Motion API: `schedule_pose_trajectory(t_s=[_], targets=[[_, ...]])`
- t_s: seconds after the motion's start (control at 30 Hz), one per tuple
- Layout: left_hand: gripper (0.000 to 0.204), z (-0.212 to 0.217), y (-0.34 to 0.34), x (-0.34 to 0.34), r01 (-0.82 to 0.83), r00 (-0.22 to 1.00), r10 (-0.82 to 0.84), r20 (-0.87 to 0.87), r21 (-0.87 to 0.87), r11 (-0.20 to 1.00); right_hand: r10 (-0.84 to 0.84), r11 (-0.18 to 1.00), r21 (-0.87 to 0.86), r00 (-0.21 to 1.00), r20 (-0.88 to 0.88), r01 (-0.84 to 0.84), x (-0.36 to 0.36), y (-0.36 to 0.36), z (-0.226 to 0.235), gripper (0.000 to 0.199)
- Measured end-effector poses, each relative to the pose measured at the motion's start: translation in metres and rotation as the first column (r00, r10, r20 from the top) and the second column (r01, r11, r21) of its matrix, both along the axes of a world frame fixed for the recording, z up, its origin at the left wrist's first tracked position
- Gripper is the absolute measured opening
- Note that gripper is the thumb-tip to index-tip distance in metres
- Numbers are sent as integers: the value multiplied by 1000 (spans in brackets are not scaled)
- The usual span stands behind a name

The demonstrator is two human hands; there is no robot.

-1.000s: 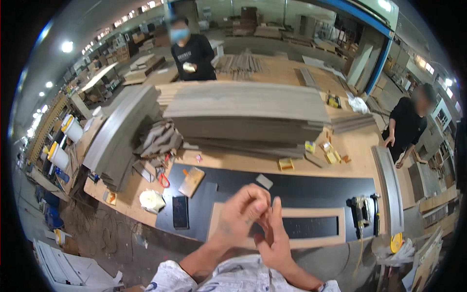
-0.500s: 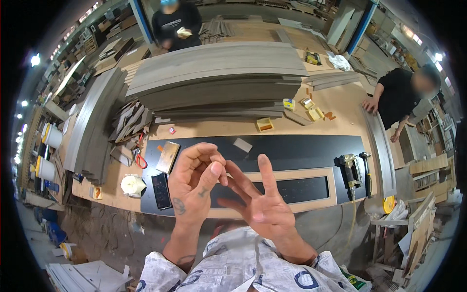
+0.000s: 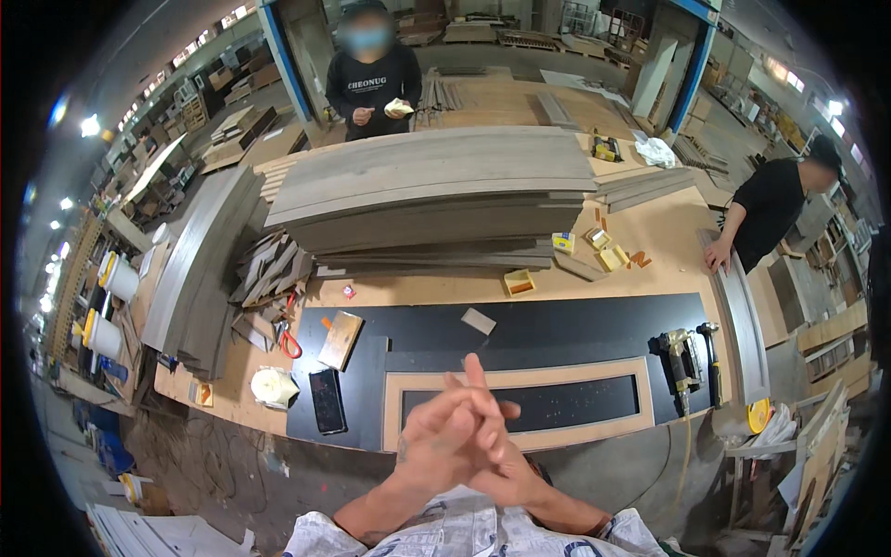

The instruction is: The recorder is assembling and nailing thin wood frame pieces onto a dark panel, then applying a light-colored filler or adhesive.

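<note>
Wide workshop floor (image 3: 464,54) fills the top of the frame, and a big desk (image 3: 650,212) stretches across the middle. A tall stack of grey boards (image 3: 436,176) stands at its centre, with another stack (image 3: 200,278) leaning on the left and loose offcuts (image 3: 272,269) between them.

Low in the centre, I have my left hand (image 3: 432,441) and right hand (image 3: 506,473) brought together, the fingers meshed and one pointing up; whether anything sits between them, I can't tell. They overlap the left part of the pale wooden frame (image 3: 557,373) in this view. That frame lies lower centre, on a dark panel (image 3: 557,325) along the near side of the desk.

Left of it I've got a black phone (image 3: 328,401), a wooden block (image 3: 341,340), a red-handled tool (image 3: 291,345) and a white roll (image 3: 274,386). A small grey piece (image 3: 479,321) lies just above my fingertips. To the right, an air tool (image 3: 677,367) sits beside a hammer (image 3: 711,362). At the right edge of the desk, a person in black (image 3: 775,209) has a hand on a long grey panel (image 3: 740,316); another person (image 3: 376,88) stands behind the stack, upper left of centre, holding something small and pale.
</note>
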State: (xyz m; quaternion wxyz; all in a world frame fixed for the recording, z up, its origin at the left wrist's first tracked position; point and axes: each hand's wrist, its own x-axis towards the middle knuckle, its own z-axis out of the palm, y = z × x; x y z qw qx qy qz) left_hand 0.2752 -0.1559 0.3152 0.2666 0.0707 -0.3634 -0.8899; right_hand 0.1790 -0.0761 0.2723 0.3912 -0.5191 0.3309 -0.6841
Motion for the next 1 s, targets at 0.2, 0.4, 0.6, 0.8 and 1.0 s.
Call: schedule_pose_trajectory(t_s=[0.2, 0.4, 0.6, 0.8, 1.0], targets=[[38, 4, 1, -1, 46, 986, -54, -159, -52, 998, -12, 999, -31, 1000, 14, 12, 5, -2, -1, 53], [42, 14, 2, -4, 56, 990, -51, -129, 41, 998, -54, 997, -65, 994, -92, 48, -1, -4, 5, 63], [44, 17, -2, -10, 104, 994, -102, -36, 32, 994, -52, 990, -131, 997, -50, 46, -2, -3, -4, 70], [49, 17, -10, -11, 224, 970, -224, -97, -13, 974, 22, 999, -39, 1000, 15, -22, 0, 4, 7, 81], [60, 2, -32, -2, 202, 973, -208, -101, -66, 977, 205, 969, 69, 927, 314, -237, 11, -3, 1, 69]])
